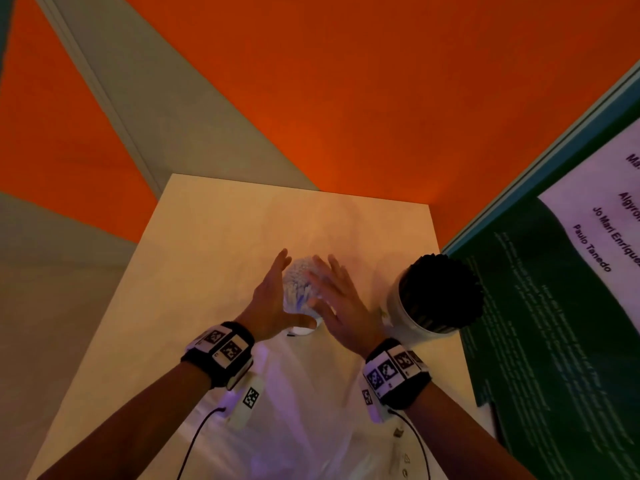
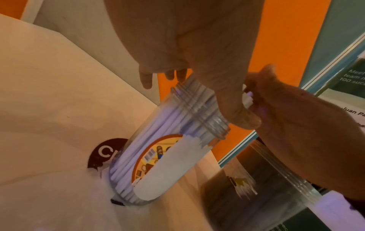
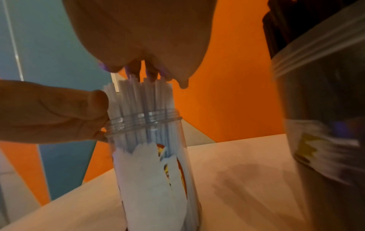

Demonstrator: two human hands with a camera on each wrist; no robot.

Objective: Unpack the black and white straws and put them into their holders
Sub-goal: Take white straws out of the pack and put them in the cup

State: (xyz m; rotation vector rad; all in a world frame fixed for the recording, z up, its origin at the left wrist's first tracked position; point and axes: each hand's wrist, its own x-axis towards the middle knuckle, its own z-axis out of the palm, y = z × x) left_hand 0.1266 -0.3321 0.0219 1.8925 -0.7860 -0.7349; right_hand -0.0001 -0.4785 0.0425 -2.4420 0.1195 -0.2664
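Note:
A clear jar (image 2: 199,109) with a torn label stands on the table, packed with white straws (image 1: 297,285) that stick out above its threaded rim (image 3: 142,120). My left hand (image 1: 273,299) lies along the jar's left side with straight fingers, its thumb (image 3: 92,107) against the rim and straws. My right hand (image 1: 339,299) is flat on the right side, its fingertips (image 3: 136,70) touching the straw tops. To the right stands a second jar (image 1: 405,313) full of black straws (image 1: 443,292).
The pale table (image 1: 207,254) ends at an orange wall behind. A crumpled white plastic wrapper (image 1: 304,410) with a brown sticker (image 2: 106,153) lies on the near part. A dark green poster board (image 1: 554,306) stands close along the right edge.

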